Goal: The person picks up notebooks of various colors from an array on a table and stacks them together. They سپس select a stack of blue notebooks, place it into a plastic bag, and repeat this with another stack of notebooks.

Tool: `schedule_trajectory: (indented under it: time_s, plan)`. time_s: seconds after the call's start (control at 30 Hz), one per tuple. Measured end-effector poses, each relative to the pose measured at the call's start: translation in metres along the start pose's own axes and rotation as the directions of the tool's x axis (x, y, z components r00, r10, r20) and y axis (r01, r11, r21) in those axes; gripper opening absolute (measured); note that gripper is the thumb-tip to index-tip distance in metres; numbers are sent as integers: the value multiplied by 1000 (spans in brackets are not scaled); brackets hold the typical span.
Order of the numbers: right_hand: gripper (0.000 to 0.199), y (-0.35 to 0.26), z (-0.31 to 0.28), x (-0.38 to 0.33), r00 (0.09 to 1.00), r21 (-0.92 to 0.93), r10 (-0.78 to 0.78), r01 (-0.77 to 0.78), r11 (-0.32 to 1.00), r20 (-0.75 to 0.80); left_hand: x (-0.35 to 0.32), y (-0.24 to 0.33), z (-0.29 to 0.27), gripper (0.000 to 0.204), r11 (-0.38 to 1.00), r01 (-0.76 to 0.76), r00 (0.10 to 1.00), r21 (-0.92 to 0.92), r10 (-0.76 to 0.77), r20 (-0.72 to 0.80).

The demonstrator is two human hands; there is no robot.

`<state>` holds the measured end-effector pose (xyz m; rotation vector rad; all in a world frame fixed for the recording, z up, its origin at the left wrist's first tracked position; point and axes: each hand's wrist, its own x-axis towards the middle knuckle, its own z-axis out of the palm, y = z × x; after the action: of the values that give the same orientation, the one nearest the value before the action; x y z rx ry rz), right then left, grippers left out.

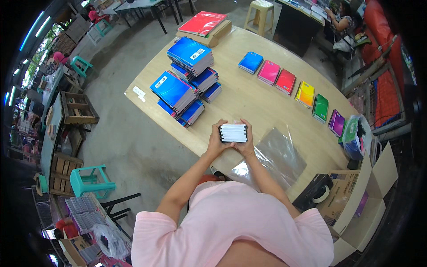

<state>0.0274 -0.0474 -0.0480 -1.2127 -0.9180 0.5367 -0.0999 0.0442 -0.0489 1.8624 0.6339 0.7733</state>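
Observation:
Near the table's front edge, a small stack of notebooks [233, 132] is held upright between my two hands, white page edges facing up and dark bindings at the sides. My left hand [215, 140] is closed round its left side, and my right hand [247, 144] grips the right side. Clear plastic bags [282, 151] lie on the table just right of my right hand. Left of my hands stand piles of larger blue spiral notebooks [171, 91]. Beyond them runs a row of small notebook stacks: blue [251, 62], pink [269, 71], red [285, 81], yellow [305, 94], green [320, 107] and purple [336, 122].
A tape dispenser [313, 192] sits at the table's right front, beside an open cardboard box [364, 213]. A filled plastic bag [354, 138] stands at the right edge. A red pack [203, 23] lies at the far left. Green stool [92, 180] on the floor, left.

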Motion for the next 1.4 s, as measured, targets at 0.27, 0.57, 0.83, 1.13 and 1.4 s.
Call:
schedule_trajectory:
  time_s: [0.27,0.57,0.83,1.13,1.4]
  plan:
    - [104,15,0,0,998,-41,67,-67,997,8,13,5,-10,88,995,-96,995,-5,96,32]
    - [94,9,7,0,993,31,28,-25,999,-116,11,8,0,87,993,70,997,-92,-67,33]
    - [90,20,-11,-8,994,-76,73,-79,994,-85,12,-2,6,83,998,41,995,-55,-36,95]
    - [94,20,-15,-13,991,-260,131,-125,957,5,4,-15,-1,87,999,33,993,21,-36,117]
    - [51,42,-27,-18,956,-605,68,125,786,286,-9,-37,1,109,987,-13,989,158,-10,147]
